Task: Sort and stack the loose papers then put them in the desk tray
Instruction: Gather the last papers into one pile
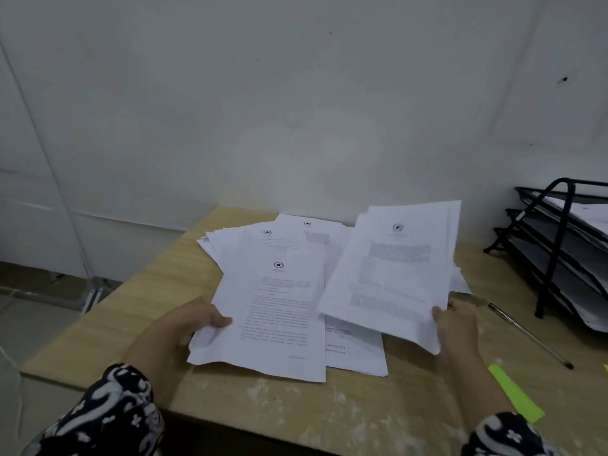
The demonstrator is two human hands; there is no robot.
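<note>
The wooden desk filled the lower half of the view, and the black tiered desk tray stood at its far right edge, already holding sheets on its shelves, so it lay well to the right of both hands and nearer the right one. Between the hands the loose papers lay fanned across the middle of the desk, their long edges running from near to far, the far sheets skewed leftward and overlapping. They were white printed pages, most headed by a small round emblem above blocks of text too blurred to read. The right hand gripped a lifted sheaf by its near right corner, thumb on top, the sheaf tilted up off the desk and leaning right, toward the tray. The left hand pinched the left edge of the top sheet of the pile, thumb over the paper, fingers underneath. By this layout, gathering looked unfinished, and the right hand seemed better placed to carry a squared stack rightward. A pen lay near the right hand, a green slip nearer still.
</note>
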